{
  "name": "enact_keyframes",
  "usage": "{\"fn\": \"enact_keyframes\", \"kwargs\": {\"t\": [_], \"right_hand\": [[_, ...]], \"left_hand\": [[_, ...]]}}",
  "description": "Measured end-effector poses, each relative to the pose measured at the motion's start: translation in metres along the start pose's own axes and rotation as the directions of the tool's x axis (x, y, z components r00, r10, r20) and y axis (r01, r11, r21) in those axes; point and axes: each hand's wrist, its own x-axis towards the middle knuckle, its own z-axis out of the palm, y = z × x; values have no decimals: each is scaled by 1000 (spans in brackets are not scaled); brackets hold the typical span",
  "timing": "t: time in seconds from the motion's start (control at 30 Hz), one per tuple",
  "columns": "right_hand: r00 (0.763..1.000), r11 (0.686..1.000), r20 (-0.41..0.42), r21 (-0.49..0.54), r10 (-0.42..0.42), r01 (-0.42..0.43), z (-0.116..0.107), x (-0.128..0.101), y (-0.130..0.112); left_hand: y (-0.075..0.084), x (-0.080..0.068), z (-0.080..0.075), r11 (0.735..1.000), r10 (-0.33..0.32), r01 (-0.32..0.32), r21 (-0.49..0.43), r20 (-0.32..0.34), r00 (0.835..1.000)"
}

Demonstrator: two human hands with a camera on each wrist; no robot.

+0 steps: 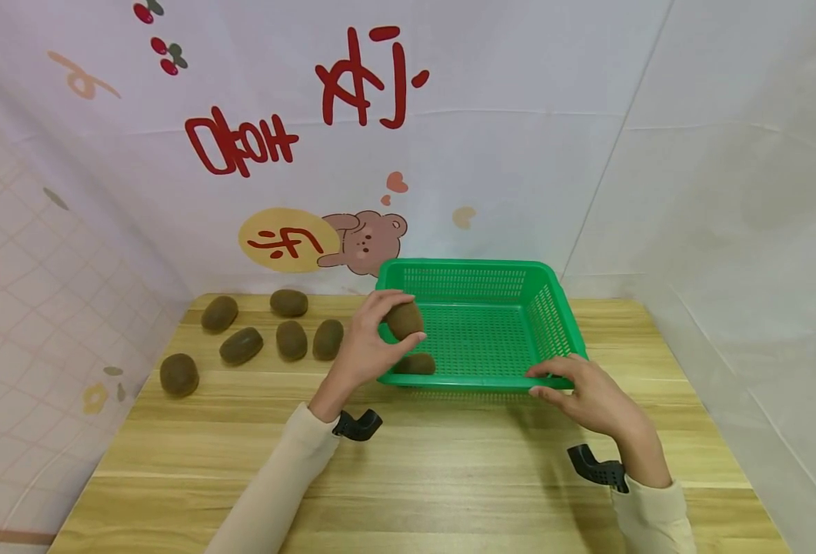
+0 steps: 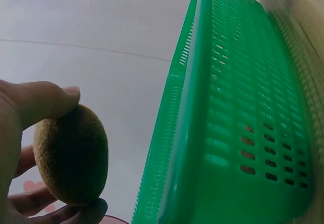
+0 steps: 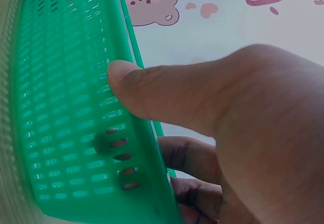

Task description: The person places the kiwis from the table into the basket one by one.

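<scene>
My left hand (image 1: 371, 338) pinches a brown kiwifruit (image 1: 405, 320) between thumb and fingers, above the left end of a green plastic basket (image 1: 477, 382). In the left wrist view the fuzzy kiwifruit (image 2: 73, 155) is held beside the basket's rim (image 2: 195, 107), apart from it. Another kiwifruit (image 1: 417, 364) lies inside the basket at its near left corner. At the near right corner, my right hand (image 1: 597, 396) grips the rim, thumb outside and fingers inside. The right wrist view shows that thumb (image 3: 152, 89) against the perforated wall (image 3: 66, 107).
Several kiwifruit lie on the wooden table (image 1: 408, 469) left of the basket, among them one kiwifruit (image 1: 179, 375) near the left edge and another kiwifruit (image 1: 328, 339) nearest the basket. A white printed curtain (image 1: 491, 154) stands behind the table, with pale sheets at both sides.
</scene>
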Motion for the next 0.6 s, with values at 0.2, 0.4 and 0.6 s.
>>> {"fn": "enact_keyframes", "kwargs": {"t": [0.2,0.4,0.6], "right_hand": [[1000,1000,1,-3,8,-8,0,0,0],[1000,1000,-3,-7,10,-10,1,0,-1],[1000,1000,-2,-5,9,-9,0,0,-1]], "left_hand": [[-1,1,1,1000,-11,10,22,28,1000],[-2,-1,-3,995,-88,85,50,58,994],[-6,-4,-12,988,-136,131,80,60,989]]}}
